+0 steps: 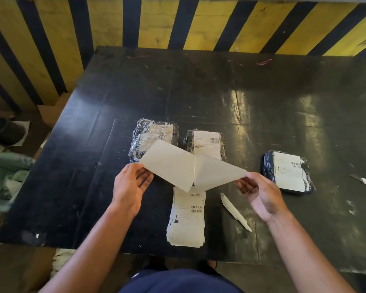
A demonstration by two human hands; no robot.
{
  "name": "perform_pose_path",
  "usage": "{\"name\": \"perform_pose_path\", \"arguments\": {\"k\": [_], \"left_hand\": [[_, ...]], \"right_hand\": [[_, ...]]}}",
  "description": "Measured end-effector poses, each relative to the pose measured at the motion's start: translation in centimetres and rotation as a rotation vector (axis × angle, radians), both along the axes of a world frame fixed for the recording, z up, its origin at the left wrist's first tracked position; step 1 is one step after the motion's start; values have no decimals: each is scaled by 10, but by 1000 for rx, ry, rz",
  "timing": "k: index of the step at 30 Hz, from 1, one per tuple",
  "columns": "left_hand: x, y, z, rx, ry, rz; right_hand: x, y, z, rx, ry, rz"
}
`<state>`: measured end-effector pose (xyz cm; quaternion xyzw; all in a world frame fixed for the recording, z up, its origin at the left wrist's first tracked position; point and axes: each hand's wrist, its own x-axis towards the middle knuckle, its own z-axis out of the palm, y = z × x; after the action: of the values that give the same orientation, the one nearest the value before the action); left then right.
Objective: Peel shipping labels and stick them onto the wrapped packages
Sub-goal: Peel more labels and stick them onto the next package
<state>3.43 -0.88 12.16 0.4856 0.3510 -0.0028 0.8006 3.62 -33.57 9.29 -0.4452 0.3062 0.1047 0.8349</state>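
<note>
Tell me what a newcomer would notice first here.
First, the pale sheet held up mid-frame, partly peeled in two, the left hand and right hand each pinching a corner. Below it lies a label stack on the black table; three wrapped packages sit beyond, before a yellow-and-black striped wall.

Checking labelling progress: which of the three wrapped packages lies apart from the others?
The rightmost package, alone near the right hand; the other two sit side by side behind the held sheet.

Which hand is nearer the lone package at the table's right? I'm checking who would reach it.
Right. The right hand is just left of that package, while the left hand is far across, beyond the label stack.
</note>
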Motion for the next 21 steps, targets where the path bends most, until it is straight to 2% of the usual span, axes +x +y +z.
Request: {"name": "perform_pose_path", "arguments": {"k": [5, 9, 12, 14, 18, 21], "left_hand": [[4, 11, 1, 19, 1, 39], [0, 10, 2, 71, 18, -33], [-5, 2, -4, 70, 52, -80], [-8, -5, -8, 67, 71, -105], [-12, -20, -13, 85, 102, -161], [-14, -34, -19, 84, 136, -198]], "right_hand": [[8, -33, 3, -66, -11, -142], [13, -46, 28, -227, -179, -107], [14, -40, 38, -462, -294, 34], [16, -39, 30, -696, -338, 160], [16, -38, -11, -1117, -307, 439], [10, -38, -51, -1256, -196, 650]]}}
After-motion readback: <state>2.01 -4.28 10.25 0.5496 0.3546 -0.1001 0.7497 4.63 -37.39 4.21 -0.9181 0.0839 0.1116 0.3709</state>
